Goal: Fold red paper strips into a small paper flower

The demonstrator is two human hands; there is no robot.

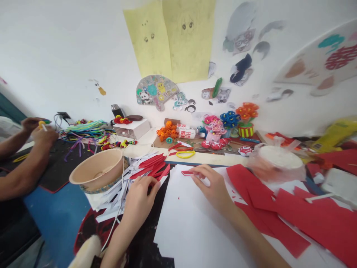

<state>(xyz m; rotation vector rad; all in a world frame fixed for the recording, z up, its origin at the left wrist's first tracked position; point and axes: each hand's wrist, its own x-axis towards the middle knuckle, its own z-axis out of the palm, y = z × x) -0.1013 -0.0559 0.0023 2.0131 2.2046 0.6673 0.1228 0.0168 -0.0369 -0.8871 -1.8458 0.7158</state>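
Note:
My right hand [210, 184] pinches a small folded red paper strip [187, 172] above a stack of white paper sheets [184, 219]. At the stack's left edge, my left hand [142, 191] has its fingertips closed on a red paper strip with white beside it [164, 173]. Just behind that hand lies a heap of red strips [147, 166] over white strips [115, 201]. Larger red paper sheets [259, 201] overlap to the right of my right hand. A tiny red scrap [179, 198] rests on the white stack.
A beige bowl [97, 169] stands left. Yellow-handled scissors [185, 153] lie behind the stack, near pink flowers [214, 128] and orange flowers [247, 113]. A plastic-wrapped round container [279, 162] sits right. Another person's hands [43, 130] work at far left.

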